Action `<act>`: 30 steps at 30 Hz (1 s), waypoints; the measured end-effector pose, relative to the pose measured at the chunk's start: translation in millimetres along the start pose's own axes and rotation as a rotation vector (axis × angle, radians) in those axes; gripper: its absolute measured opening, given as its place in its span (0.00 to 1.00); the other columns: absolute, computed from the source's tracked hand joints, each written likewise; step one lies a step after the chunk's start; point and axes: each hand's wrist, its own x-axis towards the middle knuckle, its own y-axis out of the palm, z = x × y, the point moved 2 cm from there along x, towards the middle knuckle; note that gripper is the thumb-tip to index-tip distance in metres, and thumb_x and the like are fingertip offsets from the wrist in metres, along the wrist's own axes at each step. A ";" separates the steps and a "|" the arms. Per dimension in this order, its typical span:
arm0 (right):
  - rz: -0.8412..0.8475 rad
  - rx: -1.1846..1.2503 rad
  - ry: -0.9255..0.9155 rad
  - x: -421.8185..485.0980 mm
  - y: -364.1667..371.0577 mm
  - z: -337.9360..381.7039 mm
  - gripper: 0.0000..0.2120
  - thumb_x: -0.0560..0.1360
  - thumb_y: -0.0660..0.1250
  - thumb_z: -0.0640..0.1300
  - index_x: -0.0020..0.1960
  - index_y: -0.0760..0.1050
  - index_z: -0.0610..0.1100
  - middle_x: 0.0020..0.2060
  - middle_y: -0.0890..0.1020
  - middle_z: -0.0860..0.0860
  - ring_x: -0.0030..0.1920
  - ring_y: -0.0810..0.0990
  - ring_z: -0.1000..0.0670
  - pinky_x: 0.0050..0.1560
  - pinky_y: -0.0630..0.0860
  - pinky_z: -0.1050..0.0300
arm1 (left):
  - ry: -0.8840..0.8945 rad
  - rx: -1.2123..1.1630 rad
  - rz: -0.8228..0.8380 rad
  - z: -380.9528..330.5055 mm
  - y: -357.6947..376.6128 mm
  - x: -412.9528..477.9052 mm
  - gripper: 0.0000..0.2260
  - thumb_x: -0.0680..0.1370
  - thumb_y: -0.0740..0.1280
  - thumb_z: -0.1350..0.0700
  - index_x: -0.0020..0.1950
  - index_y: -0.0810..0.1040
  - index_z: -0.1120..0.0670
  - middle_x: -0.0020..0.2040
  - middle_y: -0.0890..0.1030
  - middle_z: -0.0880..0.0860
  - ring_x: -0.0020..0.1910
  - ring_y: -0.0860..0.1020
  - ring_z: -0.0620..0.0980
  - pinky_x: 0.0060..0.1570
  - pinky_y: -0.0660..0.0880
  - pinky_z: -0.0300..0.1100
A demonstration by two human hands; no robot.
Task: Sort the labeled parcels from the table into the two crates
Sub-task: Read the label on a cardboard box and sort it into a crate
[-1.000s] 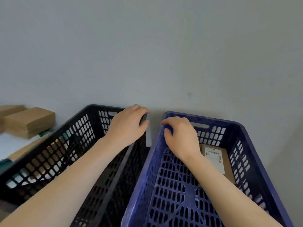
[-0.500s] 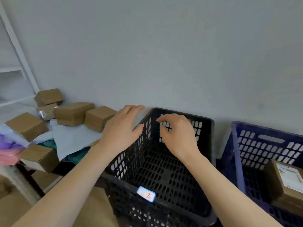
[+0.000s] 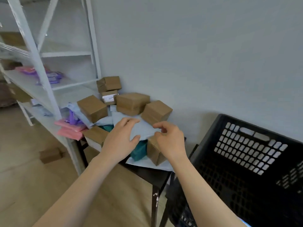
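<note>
A pale blue mailer [image 3: 142, 130] lies on top of the parcel pile on the small dark table [image 3: 147, 173]. My left hand [image 3: 121, 140] rests on its left part, fingers stretched over the top and thumb at its near edge. At the mailer's right corner, my right hand [image 3: 170, 140] pinches it between curled fingers and thumb. Several brown cardboard boxes [image 3: 131, 103] ring the mailer, and a teal mailer [image 3: 139, 149] lies under it. The black crate [image 3: 246, 145] stands to the right of the table. The blue crate is out of view.
A white metal shelf rack [image 3: 37, 63] stands left of the table, holding pink packets [image 3: 70, 130] and purple packets [image 3: 52, 77]. One cardboard box [image 3: 50, 155] sits on the floor under the rack. A grey wall runs behind everything.
The view has swung left from the two crates to the table. Both hands left the crate rims and came down onto the pale blue mailer.
</note>
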 end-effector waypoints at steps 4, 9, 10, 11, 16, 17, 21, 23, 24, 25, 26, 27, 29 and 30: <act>0.011 0.081 0.098 19.5 38.9 -9.3 0.13 0.76 0.62 0.36 0.55 0.78 0.49 0.51 0.78 0.55 0.55 0.75 0.55 0.50 0.69 0.63 | -0.025 0.013 0.052 33.5 14.8 9.1 0.22 0.78 0.65 0.52 0.71 0.67 0.49 0.69 0.67 0.48 0.65 0.69 0.47 0.56 0.68 0.38; -0.040 0.080 0.179 53.3 72.9 -33.1 0.14 0.76 0.62 0.36 0.56 0.78 0.50 0.54 0.78 0.54 0.55 0.73 0.57 0.49 0.68 0.62 | 0.006 0.010 0.092 63.0 42.6 35.7 0.21 0.78 0.65 0.52 0.71 0.67 0.49 0.69 0.67 0.48 0.65 0.68 0.48 0.59 0.68 0.40; -0.062 0.079 0.204 62.6 79.9 -40.1 0.14 0.76 0.62 0.36 0.56 0.78 0.50 0.55 0.79 0.53 0.54 0.73 0.57 0.48 0.68 0.62 | 0.003 0.004 0.100 69.7 50.2 43.9 0.21 0.78 0.65 0.53 0.71 0.68 0.49 0.69 0.67 0.48 0.65 0.68 0.47 0.60 0.68 0.40; -0.081 0.079 0.228 70.7 85.4 -46.8 0.14 0.76 0.62 0.36 0.56 0.78 0.50 0.55 0.79 0.53 0.50 0.74 0.58 0.46 0.69 0.63 | -0.003 -0.004 0.117 74.4 56.5 51.3 0.21 0.78 0.65 0.53 0.70 0.68 0.49 0.69 0.67 0.48 0.65 0.68 0.47 0.60 0.68 0.39; -0.148 0.075 0.335 104.3 102.8 -74.6 0.14 0.76 0.62 0.36 0.54 0.77 0.52 0.49 0.76 0.53 0.40 0.79 0.53 0.37 0.72 0.63 | 0.053 -0.021 0.255 91.0 85.9 89.1 0.21 0.78 0.64 0.53 0.71 0.66 0.49 0.70 0.66 0.47 0.66 0.67 0.47 0.62 0.66 0.40; -0.170 0.066 0.365 116.4 108.3 -84.7 0.14 0.76 0.62 0.36 0.52 0.77 0.53 0.51 0.77 0.52 0.42 0.80 0.51 0.38 0.72 0.62 | 0.065 -0.036 0.293 95.8 99.0 102.4 0.21 0.79 0.64 0.53 0.71 0.66 0.49 0.70 0.66 0.47 0.66 0.67 0.47 0.63 0.66 0.40; -0.183 0.049 0.381 124.5 118.1 -96.9 0.14 0.75 0.61 0.36 0.52 0.77 0.53 0.51 0.78 0.51 0.45 0.77 0.52 0.36 0.69 0.64 | 0.095 -0.057 0.333 99.5 117.5 111.9 0.21 0.79 0.64 0.53 0.71 0.67 0.49 0.70 0.66 0.47 0.67 0.67 0.47 0.64 0.64 0.39; -0.177 0.032 0.372 124.0 123.0 -99.1 0.14 0.75 0.61 0.35 0.53 0.78 0.51 0.49 0.76 0.53 0.49 0.75 0.53 0.38 0.68 0.64 | 0.081 -0.096 0.358 104.5 127.5 111.5 0.20 0.79 0.64 0.54 0.71 0.67 0.48 0.70 0.66 0.47 0.67 0.66 0.47 0.64 0.64 0.38; -0.184 0.019 0.368 124.3 124.3 -101.9 0.14 0.75 0.62 0.35 0.54 0.79 0.49 0.49 0.76 0.54 0.52 0.74 0.53 0.40 0.68 0.63 | 0.078 -0.119 0.378 106.7 133.0 113.6 0.20 0.79 0.64 0.54 0.71 0.67 0.48 0.70 0.66 0.47 0.67 0.66 0.47 0.64 0.63 0.37; -0.189 0.002 0.368 124.9 125.6 -104.7 0.14 0.75 0.62 0.35 0.54 0.79 0.49 0.49 0.77 0.54 0.54 0.74 0.53 0.43 0.69 0.62 | 0.080 -0.138 0.392 108.5 136.7 114.7 0.20 0.79 0.64 0.54 0.71 0.68 0.48 0.70 0.66 0.47 0.68 0.66 0.46 0.64 0.63 0.37; -0.196 -0.016 0.368 125.6 127.1 -107.9 0.14 0.75 0.61 0.34 0.54 0.79 0.48 0.51 0.77 0.54 0.56 0.74 0.53 0.45 0.69 0.62 | 0.086 -0.153 0.399 110.7 140.1 116.4 0.20 0.79 0.64 0.55 0.70 0.68 0.48 0.69 0.66 0.47 0.67 0.66 0.46 0.64 0.63 0.37; -0.205 -0.031 0.367 126.8 128.7 -111.4 0.14 0.75 0.61 0.34 0.54 0.79 0.47 0.52 0.78 0.54 0.56 0.74 0.52 0.47 0.70 0.61 | 0.095 -0.167 0.405 113.5 143.9 119.5 0.20 0.79 0.64 0.55 0.70 0.69 0.48 0.69 0.67 0.47 0.67 0.66 0.46 0.64 0.62 0.36; -0.216 -0.060 0.368 129.9 131.7 -117.4 0.15 0.74 0.61 0.33 0.54 0.79 0.47 0.54 0.79 0.54 0.57 0.75 0.51 0.50 0.71 0.61 | 0.119 -0.182 0.407 118.8 149.0 126.2 0.19 0.78 0.65 0.55 0.69 0.70 0.49 0.69 0.67 0.47 0.67 0.66 0.46 0.62 0.61 0.34; -0.229 -0.079 0.373 132.0 134.4 -120.4 0.15 0.74 0.61 0.33 0.54 0.79 0.46 0.55 0.79 0.53 0.58 0.74 0.51 0.51 0.70 0.61 | 0.140 -0.189 0.411 122.8 152.5 131.3 0.19 0.78 0.65 0.56 0.69 0.70 0.49 0.68 0.67 0.47 0.67 0.66 0.46 0.62 0.60 0.33</act>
